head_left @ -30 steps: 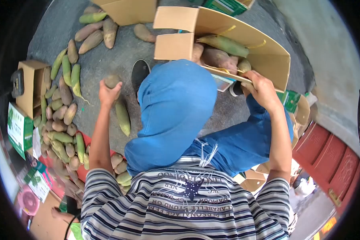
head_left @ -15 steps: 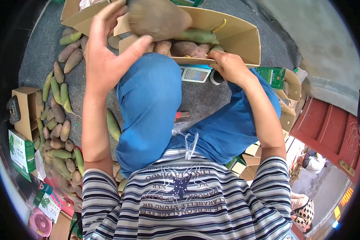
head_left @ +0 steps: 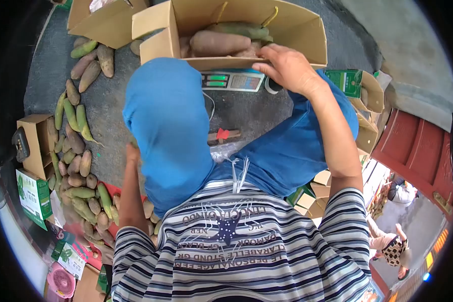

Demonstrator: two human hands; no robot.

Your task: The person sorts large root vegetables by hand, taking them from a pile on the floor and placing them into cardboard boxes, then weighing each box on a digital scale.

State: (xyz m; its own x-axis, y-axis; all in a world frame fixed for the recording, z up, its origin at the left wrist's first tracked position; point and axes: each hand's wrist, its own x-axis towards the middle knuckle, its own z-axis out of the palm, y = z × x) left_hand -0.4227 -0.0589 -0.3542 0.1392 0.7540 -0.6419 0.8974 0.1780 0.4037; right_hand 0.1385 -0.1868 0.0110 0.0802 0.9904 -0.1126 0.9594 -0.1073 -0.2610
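At the front rim of a long open cardboard box (head_left: 186,64), my right hand (head_left: 289,68) has its thumb outside and its fingers over the edge, gripping the wall. Inside lie a large purplish-brown root like a sweet potato (head_left: 220,44), a green radish (head_left: 244,30) and other roots partly hidden by the wall. A digital scale (head_left: 216,81) with lit green displays shows below the box. My left hand (head_left: 132,153) is down beside my left knee. Its fingers are mostly hidden behind the trouser leg, and what they hold, if anything, cannot be seen.
Several roots and green radishes (head_left: 83,121) lie on the dark floor to the left. Another cardboard box (head_left: 103,27) stands at upper left. Green-printed cartons (head_left: 345,83) are on the right. A red-handled tool (head_left: 223,134) lies between my legs. Another person (head_left: 391,249) is at far right.
The large root that was blurred by my left hand above the box now lies inside it. My left hand has come down beside my knee. My right hand's fingers have shifted along the rim.
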